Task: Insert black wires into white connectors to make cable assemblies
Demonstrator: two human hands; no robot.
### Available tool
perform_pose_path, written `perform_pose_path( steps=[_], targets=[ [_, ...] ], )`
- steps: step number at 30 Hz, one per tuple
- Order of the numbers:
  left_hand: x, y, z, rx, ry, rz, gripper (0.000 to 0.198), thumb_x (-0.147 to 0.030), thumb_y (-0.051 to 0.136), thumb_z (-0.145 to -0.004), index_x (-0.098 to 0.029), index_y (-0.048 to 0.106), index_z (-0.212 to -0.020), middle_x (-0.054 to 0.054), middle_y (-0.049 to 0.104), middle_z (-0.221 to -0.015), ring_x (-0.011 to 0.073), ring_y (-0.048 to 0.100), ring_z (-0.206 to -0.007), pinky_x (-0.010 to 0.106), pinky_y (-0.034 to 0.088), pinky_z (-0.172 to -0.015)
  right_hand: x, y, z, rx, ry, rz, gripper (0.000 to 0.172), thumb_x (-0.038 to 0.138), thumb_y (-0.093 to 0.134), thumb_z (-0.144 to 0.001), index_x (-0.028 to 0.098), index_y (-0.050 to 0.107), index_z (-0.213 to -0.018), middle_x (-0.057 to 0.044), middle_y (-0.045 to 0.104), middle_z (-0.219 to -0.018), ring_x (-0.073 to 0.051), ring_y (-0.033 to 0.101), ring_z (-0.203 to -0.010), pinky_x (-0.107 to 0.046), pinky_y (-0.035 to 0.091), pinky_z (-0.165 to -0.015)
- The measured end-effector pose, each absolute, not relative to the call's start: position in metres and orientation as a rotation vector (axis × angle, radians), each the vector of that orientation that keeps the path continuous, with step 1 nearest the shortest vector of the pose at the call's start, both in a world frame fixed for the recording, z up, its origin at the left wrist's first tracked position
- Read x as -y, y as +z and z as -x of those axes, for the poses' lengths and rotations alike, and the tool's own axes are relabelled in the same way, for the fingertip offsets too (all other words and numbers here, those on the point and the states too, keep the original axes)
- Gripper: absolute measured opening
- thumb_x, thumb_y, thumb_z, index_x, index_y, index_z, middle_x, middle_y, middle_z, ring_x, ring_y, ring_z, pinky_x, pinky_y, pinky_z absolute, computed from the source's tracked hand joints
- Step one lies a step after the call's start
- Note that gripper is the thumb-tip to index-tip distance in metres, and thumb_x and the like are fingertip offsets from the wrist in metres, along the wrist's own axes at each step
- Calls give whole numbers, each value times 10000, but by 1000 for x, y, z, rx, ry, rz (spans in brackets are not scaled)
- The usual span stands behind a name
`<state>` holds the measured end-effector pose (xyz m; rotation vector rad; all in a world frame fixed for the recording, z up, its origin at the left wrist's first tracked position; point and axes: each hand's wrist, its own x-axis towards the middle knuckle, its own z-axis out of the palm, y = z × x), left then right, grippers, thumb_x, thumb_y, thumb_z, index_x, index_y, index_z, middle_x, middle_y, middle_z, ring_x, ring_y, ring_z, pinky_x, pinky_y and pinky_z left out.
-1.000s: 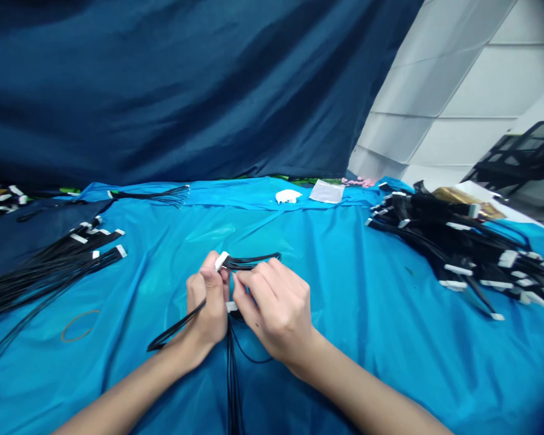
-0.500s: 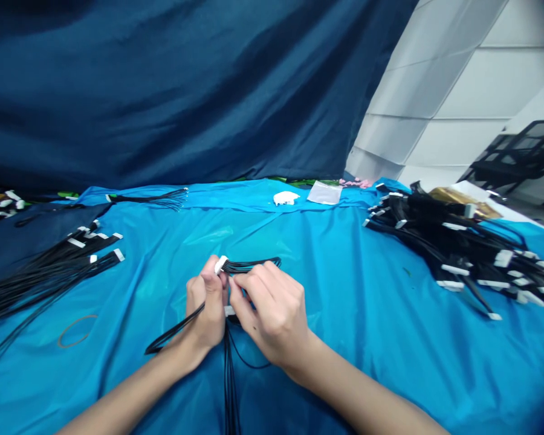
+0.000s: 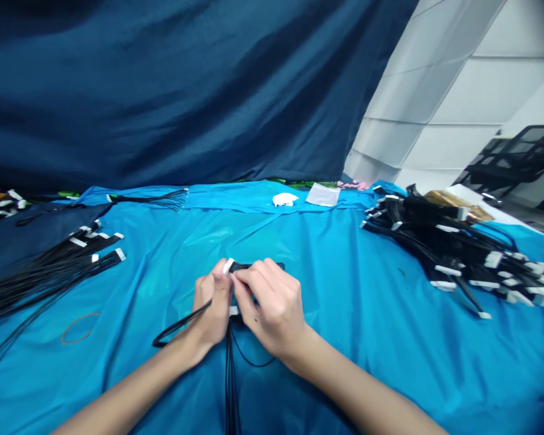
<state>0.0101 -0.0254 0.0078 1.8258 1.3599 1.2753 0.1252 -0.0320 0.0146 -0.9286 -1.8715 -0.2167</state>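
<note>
The head camera looks forward and down, with both hands [image 3: 213,308] [image 3: 274,305] near.

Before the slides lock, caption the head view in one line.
Left hand gripping a white connector, right hand at its black wires, over blue cloth.

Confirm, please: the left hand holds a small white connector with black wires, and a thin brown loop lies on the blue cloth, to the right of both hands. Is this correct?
Not quite: in the head view, the thin brown loop lies to the left of the left hand. The rest stands.
</note>
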Motion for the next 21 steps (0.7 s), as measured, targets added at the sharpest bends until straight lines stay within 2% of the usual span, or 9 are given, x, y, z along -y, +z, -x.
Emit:
perform_pose_path(
  steps=[9, 21],
  targets=[
    [24, 7, -18, -1327, 1241, -1535, 557, -647, 142, -768, -188, 366, -545, -39, 307, -470, 92, 276, -427, 228, 227, -393, 25, 12, -127, 1947, -235, 1009, 262, 193, 373, -892, 149, 547, -700, -24, 516, -639, -131, 413, -618, -253, 327, -582],
    [23, 6, -16, -1333, 1217, -1445, 561, -649, 158, -767, -186, 362, -524, -42, 288, -453, 91, 249, -422, 230, 209, -394, 22, 12, -129, 2012, -282, 993, 252, 145, 354, -870, 150, 524, -684, -27, 499, -646, -141, 390, -623, -252, 326, -589]
  ],
)
